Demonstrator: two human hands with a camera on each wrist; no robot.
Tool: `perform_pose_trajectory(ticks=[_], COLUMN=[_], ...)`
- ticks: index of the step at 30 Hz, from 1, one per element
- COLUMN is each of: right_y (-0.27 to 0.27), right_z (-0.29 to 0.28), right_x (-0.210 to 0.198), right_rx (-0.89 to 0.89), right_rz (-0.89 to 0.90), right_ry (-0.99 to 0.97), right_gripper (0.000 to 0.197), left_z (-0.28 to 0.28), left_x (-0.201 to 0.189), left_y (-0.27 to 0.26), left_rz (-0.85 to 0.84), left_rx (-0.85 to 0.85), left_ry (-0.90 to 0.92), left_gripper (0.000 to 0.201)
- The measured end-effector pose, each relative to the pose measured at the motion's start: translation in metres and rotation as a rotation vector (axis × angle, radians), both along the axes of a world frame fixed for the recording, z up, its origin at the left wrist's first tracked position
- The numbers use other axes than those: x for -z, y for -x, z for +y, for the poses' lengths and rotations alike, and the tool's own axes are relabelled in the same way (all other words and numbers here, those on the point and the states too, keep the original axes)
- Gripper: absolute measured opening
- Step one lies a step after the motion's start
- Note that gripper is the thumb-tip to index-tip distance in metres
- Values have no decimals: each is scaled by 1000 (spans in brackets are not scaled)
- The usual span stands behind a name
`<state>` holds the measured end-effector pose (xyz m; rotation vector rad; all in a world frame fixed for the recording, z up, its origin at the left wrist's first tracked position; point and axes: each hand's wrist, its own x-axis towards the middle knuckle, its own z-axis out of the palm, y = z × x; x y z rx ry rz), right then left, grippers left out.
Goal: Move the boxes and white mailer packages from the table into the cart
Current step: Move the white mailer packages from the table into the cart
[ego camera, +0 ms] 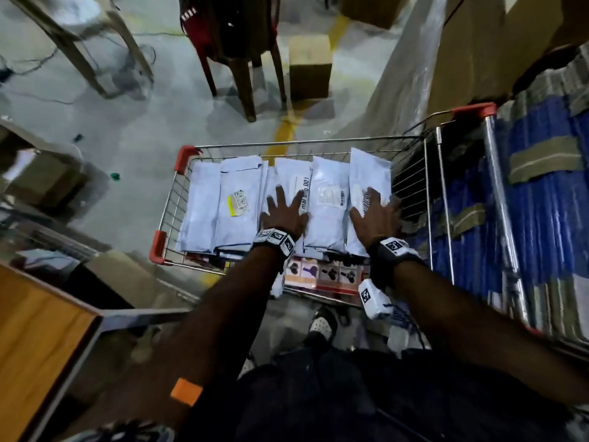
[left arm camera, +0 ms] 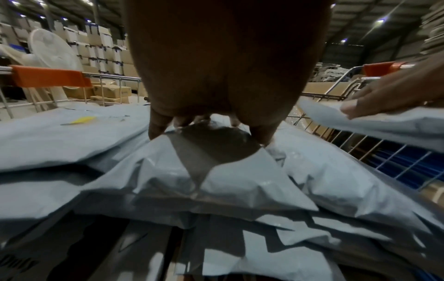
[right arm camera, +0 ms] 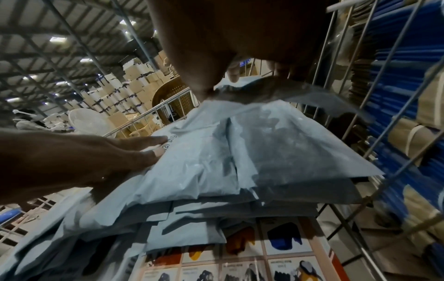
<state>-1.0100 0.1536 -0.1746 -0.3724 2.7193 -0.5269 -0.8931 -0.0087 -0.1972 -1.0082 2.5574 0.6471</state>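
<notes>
Both hands (ego camera: 283, 215) (ego camera: 374, 215) flat, fingers spread, gripping nothing — pressing slick mailers (ego camera: 328, 212) in cart (ego camera: 188, 154) — liable to slide if shoved.

White mailers (ego camera: 236, 199) flat in cart (ego camera: 183, 157)

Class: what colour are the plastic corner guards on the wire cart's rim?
The corner guards are orange-red, clearest in the head view.

We see dim warehouse light from ceiling lamps (right arm camera: 57, 39); hand shadow (left arm camera: 216, 146) on mailers; motion blur and wide-angle bending at edges; forearms dark, underexposed.
</notes>
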Motion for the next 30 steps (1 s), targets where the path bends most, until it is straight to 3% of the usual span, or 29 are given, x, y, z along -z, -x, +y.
perform_pose_trajectory(ticks=[7,14,19,25,30], right_y=[9,14,6,-35,-79], right_z=[-6,6,3,-14,-17], right_x=[19,25,14,-15,-42], right_rx=[-181,-269,-220,-287,-412], right_rz=[-310,-313,-273,-81,-85], right_ry=[-88,-179,-153,58,184], right_gripper=[83,81,81,54,36], left_z=[4,13,21,30,42], left_x=[-3,-11,-24,-41,-68], left_y=[6,-7,-22,-51,-95], left_rz=[-37,-15,53,207,352], left_rx=[-42,-43,-81,-88,-113], left_ry=[-69,-60,-80,-65,-85], left_gripper=[69,69,66,55,41])
